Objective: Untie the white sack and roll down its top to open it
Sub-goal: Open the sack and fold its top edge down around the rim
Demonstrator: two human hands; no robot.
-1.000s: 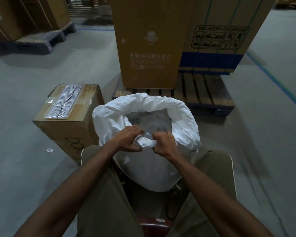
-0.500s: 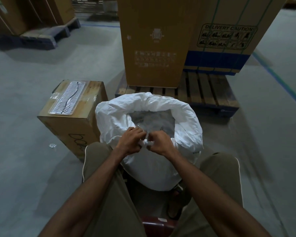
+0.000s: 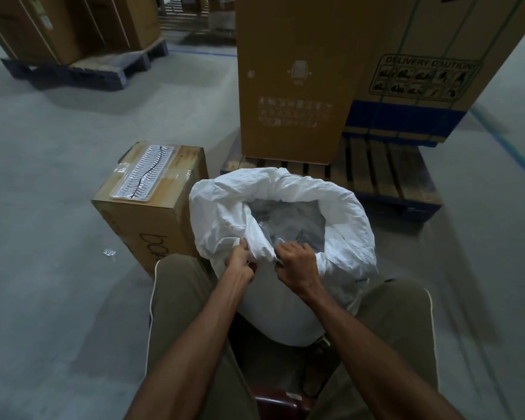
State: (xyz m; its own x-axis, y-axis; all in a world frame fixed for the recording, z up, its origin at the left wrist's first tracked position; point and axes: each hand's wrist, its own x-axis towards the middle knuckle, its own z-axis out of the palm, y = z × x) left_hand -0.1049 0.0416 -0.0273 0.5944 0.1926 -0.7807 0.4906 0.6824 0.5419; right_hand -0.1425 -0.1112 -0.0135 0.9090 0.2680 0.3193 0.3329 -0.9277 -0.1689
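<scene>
The white sack stands on the floor between my knees, its mouth open and its top rolled down into a thick collar around the far and side rim. Grey plastic-wrapped contents show inside. My left hand pinches the near edge of the rim at its left. My right hand grips the same near fold just to the right. A pointed flap of white fabric sticks up between the two hands. No tie or string is visible.
A cardboard box with a clear tray of small parts on top stands just left of the sack. Behind it, tall cartons sit on a wooden pallet. More boxes on a pallet at far left. Grey concrete floor all around.
My hands have drawn slightly apart along the near rim, and the bunched fabric they held together now stands up as a flap between them. The camera tilted a little.
</scene>
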